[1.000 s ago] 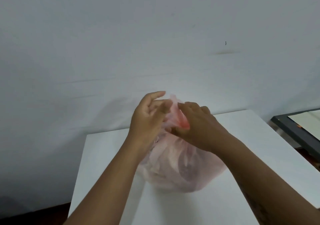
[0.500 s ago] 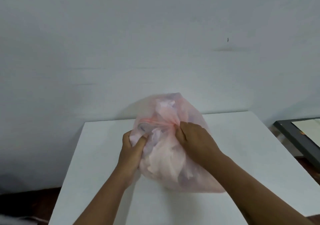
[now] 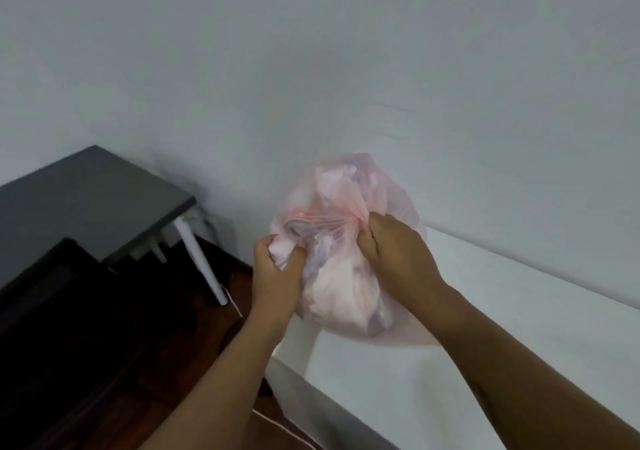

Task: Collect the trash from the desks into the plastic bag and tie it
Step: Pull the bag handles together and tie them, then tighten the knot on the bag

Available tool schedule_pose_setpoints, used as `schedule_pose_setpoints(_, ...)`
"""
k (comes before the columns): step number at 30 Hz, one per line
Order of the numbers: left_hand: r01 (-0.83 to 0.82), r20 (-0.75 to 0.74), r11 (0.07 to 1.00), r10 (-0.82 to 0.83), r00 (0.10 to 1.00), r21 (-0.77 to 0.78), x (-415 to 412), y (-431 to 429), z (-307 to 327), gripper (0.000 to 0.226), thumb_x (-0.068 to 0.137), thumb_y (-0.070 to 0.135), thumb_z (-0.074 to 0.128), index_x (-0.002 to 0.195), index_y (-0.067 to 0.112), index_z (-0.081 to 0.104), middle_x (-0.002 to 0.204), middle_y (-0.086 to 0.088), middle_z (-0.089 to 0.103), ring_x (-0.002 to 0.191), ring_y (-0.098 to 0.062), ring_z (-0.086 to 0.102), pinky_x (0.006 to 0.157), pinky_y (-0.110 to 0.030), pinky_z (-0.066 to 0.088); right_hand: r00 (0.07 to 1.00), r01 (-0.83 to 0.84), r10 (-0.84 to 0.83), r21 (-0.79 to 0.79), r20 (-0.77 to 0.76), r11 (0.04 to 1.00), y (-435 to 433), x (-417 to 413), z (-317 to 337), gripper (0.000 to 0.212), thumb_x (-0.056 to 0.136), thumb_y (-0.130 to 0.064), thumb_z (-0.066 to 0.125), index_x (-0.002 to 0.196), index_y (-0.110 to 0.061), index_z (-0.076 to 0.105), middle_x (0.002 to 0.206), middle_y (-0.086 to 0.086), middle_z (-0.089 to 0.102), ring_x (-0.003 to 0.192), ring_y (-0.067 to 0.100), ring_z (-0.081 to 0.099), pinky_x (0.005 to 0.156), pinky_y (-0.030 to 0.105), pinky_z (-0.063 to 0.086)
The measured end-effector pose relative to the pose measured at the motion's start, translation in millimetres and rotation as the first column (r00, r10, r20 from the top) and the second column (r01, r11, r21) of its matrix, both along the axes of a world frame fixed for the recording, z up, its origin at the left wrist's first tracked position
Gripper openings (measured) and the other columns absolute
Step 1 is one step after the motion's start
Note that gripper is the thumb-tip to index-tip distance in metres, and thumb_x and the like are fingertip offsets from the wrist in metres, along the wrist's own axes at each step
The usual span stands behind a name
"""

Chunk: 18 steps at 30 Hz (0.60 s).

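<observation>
Plastic bag (image 3: 349, 287), full and soft, at the table (image 3: 519, 311) corner.
Gripped tight at the stretched top flaps by left hand (image 3: 277, 269) and right hand (image 3: 398, 252); probably light, squashy, slippery, so best taken high at the gathered neck.

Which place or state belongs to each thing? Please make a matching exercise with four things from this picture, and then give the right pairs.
Things
1. left hand
2. right hand
3. plastic bag
4. grey desk

Places and states
a. stands at the far left, against the wall
b. pink, see-through, stuffed with pale trash
c. grips a bunch of plastic on the bag's left side
d. pinches the gathered plastic on the bag's upper right

Right pairs: 1-c, 2-d, 3-b, 4-a
</observation>
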<state>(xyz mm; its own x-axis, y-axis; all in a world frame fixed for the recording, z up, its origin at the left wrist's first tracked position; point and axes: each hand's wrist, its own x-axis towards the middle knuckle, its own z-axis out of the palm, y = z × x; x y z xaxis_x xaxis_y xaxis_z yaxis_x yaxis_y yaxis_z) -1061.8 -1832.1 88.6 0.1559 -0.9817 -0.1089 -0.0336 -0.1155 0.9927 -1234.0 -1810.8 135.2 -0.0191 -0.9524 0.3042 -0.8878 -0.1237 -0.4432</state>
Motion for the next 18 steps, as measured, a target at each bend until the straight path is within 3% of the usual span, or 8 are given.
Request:
schedule_pose_setpoints(3, -0.125, 0.021, 0.992, 0.125, 0.992, -0.026, 51, -14, -4, 0.041, 0.086, 0.045, 0.067, 0.119, 0.032, 0.046, 0.112, 0.005, 0.061, 0.1, -0.014, 0.062, 0.088, -0.037, 0.054, 0.995, -0.099, 0.099, -0.015, -0.009, 0.995, -26, 53, 0, 0.035, 0.093, -0.042, 0.021, 0.082, -0.018, 0.045, 0.081, 0.004, 0.056, 0.073, 0.025, 0.054, 0.067, 0.037, 0.044)
schedule_pose_setpoints(7, -0.23, -0.038, 0.971, 0.227, 0.973, -0.068, 120, -46, -5, 0.037, 0.089, 0.039, 0.067, 0.119, 0.028, 0.048, 0.111, 0.004, 0.062, 0.097, -0.012, 0.063, 0.079, -0.028, 0.053, 0.984, -0.177, 0.177, -0.019, -0.018, 0.984, -74, 124, -2, 0.029, 0.1, -0.033, 0.031, 0.082, -0.015, 0.044, 0.079, 0.004, 0.051, 0.071, 0.026, 0.052, 0.064, 0.037, 0.04)
schedule_pose_setpoints(10, -0.278, -0.035, 0.955, 0.276, 0.961, -0.103, 175, -82, -12, 0.035, 0.089, 0.039, 0.067, 0.117, 0.029, 0.048, 0.11, 0.004, 0.062, 0.097, -0.012, 0.063, 0.08, -0.03, 0.055, 0.979, -0.202, 0.201, -0.047, -0.024, 0.978, -120, 179, -8, 0.026, 0.101, -0.03, 0.034, 0.084, -0.013, 0.045, 0.081, 0.005, 0.052, 0.072, 0.028, 0.052, 0.066, 0.039, 0.042)
schedule_pose_setpoints(14, -0.305, 0.069, 0.943, 0.316, 0.946, -0.133, 249, -139, -23, 0.041, 0.085, 0.044, 0.067, 0.117, 0.03, 0.048, 0.115, 0.001, 0.06, 0.1, -0.015, 0.063, 0.087, -0.04, 0.056, 0.977, -0.206, 0.205, 0.009, 0.061, 0.979, -177, 245, -23, 0.022, 0.101, -0.028, 0.036, 0.084, -0.014, 0.04, 0.083, 0.003, 0.046, 0.074, 0.024, 0.048, 0.066, 0.035, 0.036)
schedule_pose_setpoints(18, -0.27, 0.212, 0.958, 0.285, 0.935, -0.1, 293, -178, -51, 0.044, 0.085, 0.042, 0.069, 0.12, 0.029, 0.048, 0.122, -0.001, 0.054, 0.103, -0.015, 0.058, 0.085, -0.031, 0.053, 0.966, -0.169, 0.137, 0.134, 0.22, 0.976, -210, 287, -71, 0.018, 0.101, -0.02, 0.038, 0.084, -0.013, 0.04, 0.083, 0.002, 0.044, 0.071, 0.017, 0.042, 0.064, 0.025, 0.028)
